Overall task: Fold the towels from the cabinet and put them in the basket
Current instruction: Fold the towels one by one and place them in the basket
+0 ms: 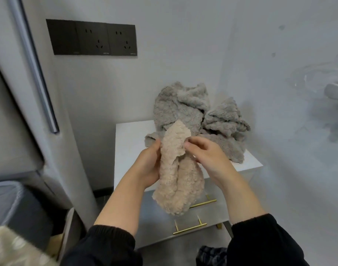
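You are facing pale grey walls (183, 54) meeting in a corner, with a black socket panel (91, 38) sitting on the left one.

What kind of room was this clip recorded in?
Probably a home interior, perhaps a kitchen or utility corner. A tall grey fridge-like appliance stands left, a row of wall sockets sits above a small white cabinet with brass handles, and grey towels are heaped there.
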{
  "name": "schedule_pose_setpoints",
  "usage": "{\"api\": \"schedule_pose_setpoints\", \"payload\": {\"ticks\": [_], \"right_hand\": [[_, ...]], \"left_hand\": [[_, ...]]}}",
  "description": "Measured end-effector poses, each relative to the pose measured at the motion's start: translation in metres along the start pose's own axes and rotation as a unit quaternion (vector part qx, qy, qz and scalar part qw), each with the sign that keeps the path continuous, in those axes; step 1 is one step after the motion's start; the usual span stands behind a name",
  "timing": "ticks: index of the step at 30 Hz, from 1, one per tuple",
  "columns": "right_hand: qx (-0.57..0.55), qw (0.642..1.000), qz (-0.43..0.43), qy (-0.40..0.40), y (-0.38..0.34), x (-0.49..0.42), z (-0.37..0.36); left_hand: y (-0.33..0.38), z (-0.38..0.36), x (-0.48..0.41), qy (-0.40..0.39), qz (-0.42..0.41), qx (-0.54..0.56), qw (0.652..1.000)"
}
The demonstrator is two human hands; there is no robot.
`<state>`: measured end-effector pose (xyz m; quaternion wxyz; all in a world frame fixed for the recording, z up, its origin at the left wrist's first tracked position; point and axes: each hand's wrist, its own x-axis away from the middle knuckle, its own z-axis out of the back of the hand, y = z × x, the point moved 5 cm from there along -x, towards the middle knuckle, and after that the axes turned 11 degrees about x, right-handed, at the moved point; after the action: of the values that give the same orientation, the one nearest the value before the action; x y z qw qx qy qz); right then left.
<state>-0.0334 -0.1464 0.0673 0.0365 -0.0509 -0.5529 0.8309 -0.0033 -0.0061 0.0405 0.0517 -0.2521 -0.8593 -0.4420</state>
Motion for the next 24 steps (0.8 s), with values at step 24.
{"api": "schedule_pose_setpoints", "payload": {"ticks": [24], "right_hand": [[0.104, 0.992, 0.048, 0.051, 0.011, 0.003, -0.009]], "left_hand": [[-0.017, 0.009, 0.0, -0.16, -0.003, -0.215, 0.963]]}}
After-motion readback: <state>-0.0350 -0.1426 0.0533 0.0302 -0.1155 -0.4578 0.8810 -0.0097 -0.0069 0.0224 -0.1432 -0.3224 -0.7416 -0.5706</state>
